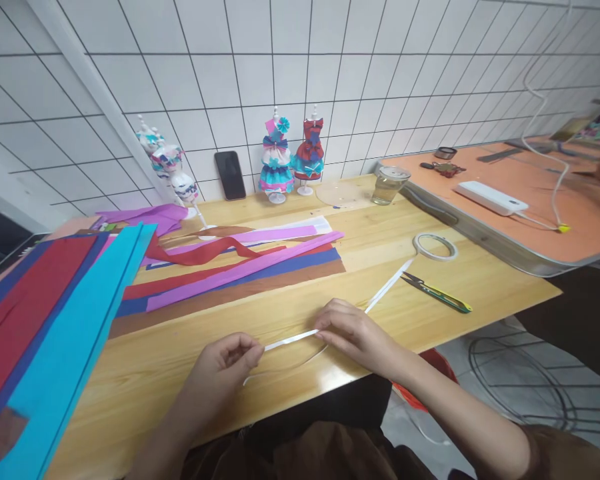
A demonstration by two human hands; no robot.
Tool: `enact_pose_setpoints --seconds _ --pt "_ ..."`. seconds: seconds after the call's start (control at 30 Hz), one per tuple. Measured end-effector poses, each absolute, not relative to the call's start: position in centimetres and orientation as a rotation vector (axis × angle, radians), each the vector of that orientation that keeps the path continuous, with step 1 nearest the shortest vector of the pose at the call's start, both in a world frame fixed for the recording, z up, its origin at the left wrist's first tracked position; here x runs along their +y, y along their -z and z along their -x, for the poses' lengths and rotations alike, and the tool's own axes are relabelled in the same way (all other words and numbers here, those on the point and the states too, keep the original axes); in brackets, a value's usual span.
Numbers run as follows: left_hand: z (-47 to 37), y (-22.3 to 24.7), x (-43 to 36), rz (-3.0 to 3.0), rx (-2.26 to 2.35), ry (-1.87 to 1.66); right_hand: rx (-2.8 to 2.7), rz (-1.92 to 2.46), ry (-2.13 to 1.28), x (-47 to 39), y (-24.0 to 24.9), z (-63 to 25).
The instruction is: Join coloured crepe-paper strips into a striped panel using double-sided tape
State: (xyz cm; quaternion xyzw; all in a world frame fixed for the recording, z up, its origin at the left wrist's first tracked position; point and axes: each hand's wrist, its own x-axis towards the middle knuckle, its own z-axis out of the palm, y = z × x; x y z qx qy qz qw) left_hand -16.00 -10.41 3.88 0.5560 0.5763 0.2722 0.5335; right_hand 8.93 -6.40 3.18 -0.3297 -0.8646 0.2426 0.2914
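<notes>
Remotely, I had the left hand [225, 365] and right hand [354, 333] each pinching the white strip [291, 339] above the table [145, 373], fingertips together, its length drawn out toward the tape roll [455, 253] and seemingly uncut, with the snips [444, 299] lying untouched nearby.

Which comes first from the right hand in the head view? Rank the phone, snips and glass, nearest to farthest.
From the right hand:
1. Snips, just to its right on the table.
2. Glass, at the table's back right.
3. Phone, back left, against the tiled wall.
</notes>
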Motion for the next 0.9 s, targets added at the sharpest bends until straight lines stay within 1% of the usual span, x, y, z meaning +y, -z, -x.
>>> enact_pose_setpoints --seconds 0.2,0.3,0.43,0.57,0.7,0.9 --pt "16.7 -3.6 -10.1 -1.255 1.455 -0.7 -2.242 0.873 -0.621 -6.7 -3.2 -8.2" --pt "17.1 -4.2 -10.0 -1.28 1.468 -0.749 -2.242 0.847 -0.569 -6.7 -3.3 -7.7" --pt "17.6 -5.2 -10.2 -1.327 1.471 -0.732 -2.295 0.844 -0.487 -6.4 -3.5 -7.1" --pt "17.6 -5.7 -10.2 -1.337 1.467 -0.759 -2.3 0.882 -0.455 -5.7 -4.0 -8.0" --pt "16.5 -6.6 -10.3 -1.254 1.462 -0.847 -2.198 1.125 -0.36 -4.6 -3.7 -12.6" --pt "14.9 -7.9 -10.2 -1.081 1.321 -0.953 -2.075 1.766 0.143 -3.2 -0.2 -24.2"
